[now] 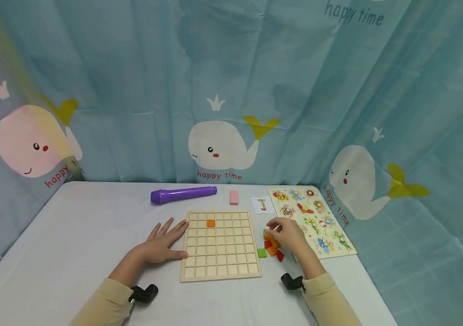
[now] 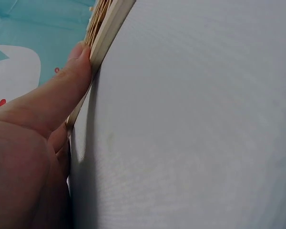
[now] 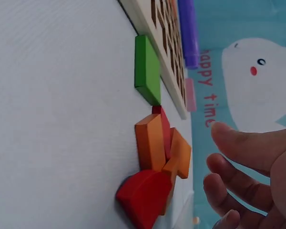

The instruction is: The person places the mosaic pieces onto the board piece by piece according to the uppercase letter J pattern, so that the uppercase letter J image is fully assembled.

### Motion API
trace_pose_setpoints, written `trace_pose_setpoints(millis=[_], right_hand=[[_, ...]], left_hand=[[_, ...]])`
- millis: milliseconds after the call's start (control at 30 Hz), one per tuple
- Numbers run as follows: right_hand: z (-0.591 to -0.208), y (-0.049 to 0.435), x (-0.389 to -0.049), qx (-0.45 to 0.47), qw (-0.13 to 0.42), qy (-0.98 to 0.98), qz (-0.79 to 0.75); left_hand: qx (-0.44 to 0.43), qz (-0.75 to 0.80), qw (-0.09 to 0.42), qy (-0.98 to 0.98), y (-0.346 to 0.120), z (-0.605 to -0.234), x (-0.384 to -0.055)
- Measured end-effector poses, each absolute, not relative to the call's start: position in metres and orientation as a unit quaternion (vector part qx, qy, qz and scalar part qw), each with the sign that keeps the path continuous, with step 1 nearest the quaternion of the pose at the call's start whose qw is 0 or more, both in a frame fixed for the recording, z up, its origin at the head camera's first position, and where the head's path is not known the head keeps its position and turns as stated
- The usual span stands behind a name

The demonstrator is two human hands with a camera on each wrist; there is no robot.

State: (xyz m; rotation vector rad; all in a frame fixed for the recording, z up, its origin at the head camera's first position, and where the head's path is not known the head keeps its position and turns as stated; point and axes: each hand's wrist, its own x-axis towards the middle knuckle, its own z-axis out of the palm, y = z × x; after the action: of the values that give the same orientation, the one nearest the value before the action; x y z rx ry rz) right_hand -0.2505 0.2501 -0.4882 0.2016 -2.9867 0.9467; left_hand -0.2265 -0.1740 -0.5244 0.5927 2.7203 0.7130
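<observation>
A square wooden grid board (image 1: 221, 274) lies on the table with one orange square tile (image 1: 211, 223) in a cell of its upper rows. My left hand (image 1: 159, 244) rests flat at its left side, fingers spread; the thumb (image 2: 78, 67) touches the board's edge in the left wrist view. Right of the board, my right hand (image 1: 290, 233) hovers over a small pile of orange, red and green pieces, fingers bent loosely, nothing between them. A green square tile (image 3: 147, 71), an orange block (image 3: 151, 140) and a red rounded piece (image 3: 145, 195) show close by.
Behind the board lie a purple microphone-shaped toy (image 1: 182, 194) and a pink block (image 1: 234, 198). A small pattern card (image 1: 263, 205) sits at the back right, beside an insect picture puzzle board (image 1: 325, 226). A whale-print curtain (image 1: 154, 113) surrounds the table's back and sides.
</observation>
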Motion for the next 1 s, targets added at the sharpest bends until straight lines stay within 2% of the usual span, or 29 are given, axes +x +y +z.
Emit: trace_pose_setpoints(millis=[567,1000], right_hand=[[-0.5,0.252,-0.253,0.057,-0.035,-0.959,0.274],[-0.481,0.242,-0.261,0.071,-0.034,-0.946,0.313]], left_hand=[[0.204,0.253,0.138,0.935,-0.174,-0.524,-0.225],[0.201,0.251,0.141,0.936,-0.173,-0.522,-0.226]])
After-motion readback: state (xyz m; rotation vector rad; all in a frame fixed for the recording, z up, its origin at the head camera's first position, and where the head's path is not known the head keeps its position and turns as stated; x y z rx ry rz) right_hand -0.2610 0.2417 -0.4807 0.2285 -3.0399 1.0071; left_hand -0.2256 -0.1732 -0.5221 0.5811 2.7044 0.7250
